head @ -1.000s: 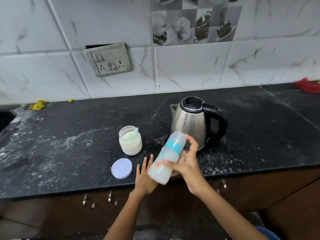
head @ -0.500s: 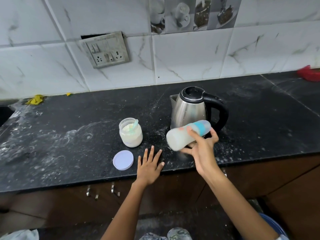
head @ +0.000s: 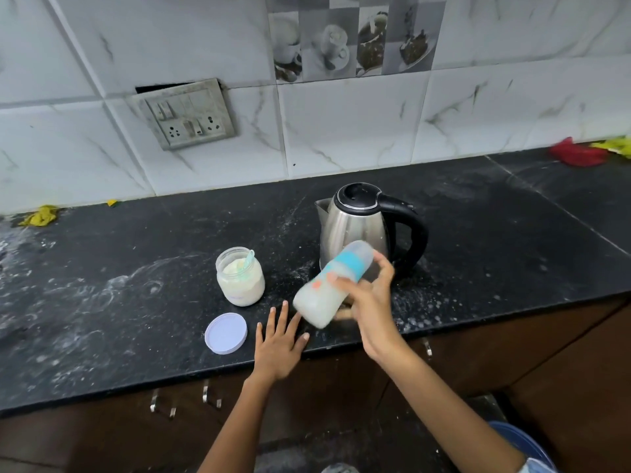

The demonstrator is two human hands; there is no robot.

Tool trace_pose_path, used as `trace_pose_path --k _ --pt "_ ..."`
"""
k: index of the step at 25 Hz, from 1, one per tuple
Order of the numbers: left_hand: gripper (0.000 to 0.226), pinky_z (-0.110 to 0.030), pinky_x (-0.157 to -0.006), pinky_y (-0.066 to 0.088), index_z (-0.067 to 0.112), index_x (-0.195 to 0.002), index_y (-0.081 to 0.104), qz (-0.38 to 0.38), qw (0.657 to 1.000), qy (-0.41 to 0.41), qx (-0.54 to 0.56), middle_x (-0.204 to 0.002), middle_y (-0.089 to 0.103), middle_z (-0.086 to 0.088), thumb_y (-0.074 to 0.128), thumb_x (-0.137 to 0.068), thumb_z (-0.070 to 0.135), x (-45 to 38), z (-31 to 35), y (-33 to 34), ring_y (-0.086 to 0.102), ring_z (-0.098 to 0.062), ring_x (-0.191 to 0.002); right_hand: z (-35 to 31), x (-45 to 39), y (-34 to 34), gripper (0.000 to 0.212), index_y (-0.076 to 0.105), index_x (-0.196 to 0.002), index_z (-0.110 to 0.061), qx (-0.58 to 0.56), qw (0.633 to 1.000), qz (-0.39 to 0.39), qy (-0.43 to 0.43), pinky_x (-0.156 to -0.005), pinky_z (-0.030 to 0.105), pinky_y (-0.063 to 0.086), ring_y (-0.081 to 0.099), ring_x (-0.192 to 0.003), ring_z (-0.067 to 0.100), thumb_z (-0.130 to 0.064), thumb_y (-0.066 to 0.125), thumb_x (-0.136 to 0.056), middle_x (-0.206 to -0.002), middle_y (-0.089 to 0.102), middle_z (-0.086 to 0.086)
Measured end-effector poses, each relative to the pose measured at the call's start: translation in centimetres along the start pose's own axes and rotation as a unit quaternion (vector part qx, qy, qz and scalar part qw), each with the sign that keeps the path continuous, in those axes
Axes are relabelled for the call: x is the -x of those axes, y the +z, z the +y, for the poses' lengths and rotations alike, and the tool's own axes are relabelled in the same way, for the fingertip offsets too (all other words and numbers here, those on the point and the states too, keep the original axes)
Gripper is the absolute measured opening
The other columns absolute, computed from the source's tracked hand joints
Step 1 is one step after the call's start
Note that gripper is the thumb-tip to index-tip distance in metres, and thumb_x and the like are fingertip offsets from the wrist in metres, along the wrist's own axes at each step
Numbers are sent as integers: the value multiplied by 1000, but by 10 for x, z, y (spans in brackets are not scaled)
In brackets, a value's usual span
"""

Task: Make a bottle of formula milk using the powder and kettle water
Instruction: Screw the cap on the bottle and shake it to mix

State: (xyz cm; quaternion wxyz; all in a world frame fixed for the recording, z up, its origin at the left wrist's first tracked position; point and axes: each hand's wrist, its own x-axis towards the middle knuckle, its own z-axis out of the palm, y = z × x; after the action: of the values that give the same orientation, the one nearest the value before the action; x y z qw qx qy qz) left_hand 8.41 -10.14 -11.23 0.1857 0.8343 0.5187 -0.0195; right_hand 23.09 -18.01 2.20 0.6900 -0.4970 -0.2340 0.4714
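My right hand point(head: 370, 298) grips a capped baby bottle point(head: 333, 283) with a blue collar, tilted in the air with its base toward me and white milk inside. It hangs just in front of the steel kettle point(head: 355, 227) with the black handle. My left hand point(head: 280, 339) rests flat on the black counter's front edge, fingers spread. To its left stands the open jar of formula powder point(head: 240, 276) with a scoop in it, and the jar's pale round lid point(head: 226, 332) lies on the counter.
The black counter point(head: 102, 302) is dusted with spilled powder. A switch and socket plate point(head: 186, 117) sits on the tiled wall. Yellow scraps point(head: 39, 216) lie at the far left, a red cloth point(head: 577, 154) at the far right. Brown cupboards run below.
The bottle has swung in my right hand: tilted, then nearly level with its cap to the right, now tilted again with its base down toward me. My left hand stayed flat on the counter.
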Motion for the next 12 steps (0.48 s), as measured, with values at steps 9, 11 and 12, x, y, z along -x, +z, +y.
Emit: trace_pose_path --k 9,11,12 --pt "56 -46 -117 -7 35 -150 2 6 1000 4 11 -160 -13 4 24 -100 48 2 2 -2 -17 -20 -147 -6 -12 -4 72 25 -135 -33 -72 996 50 0 -64 48 60 66 -104 26 -7 69 -85 -125 55 7" --pt "57 -46 -117 -7 32 -150 3 -1 1000 -1 2 -160 -13 3 25 -100 47 1 1 -1 -16 -20 -147 -7 -10 -4 74 23 -136 -35 -28 999 21 6 -62 46 60 64 -108 26 -9 70 -85 -129 53 7" --pt "60 -46 -117 -7 29 -151 1 -8 1000 -3 -12 -160 -13 2 28 -100 46 1 0 0 -17 -21 -146 -1 -5 -6 77 24 -135 -37 50 998 -48 7 -61 43 60 65 -108 25 -8 72 -82 -127 56 6"
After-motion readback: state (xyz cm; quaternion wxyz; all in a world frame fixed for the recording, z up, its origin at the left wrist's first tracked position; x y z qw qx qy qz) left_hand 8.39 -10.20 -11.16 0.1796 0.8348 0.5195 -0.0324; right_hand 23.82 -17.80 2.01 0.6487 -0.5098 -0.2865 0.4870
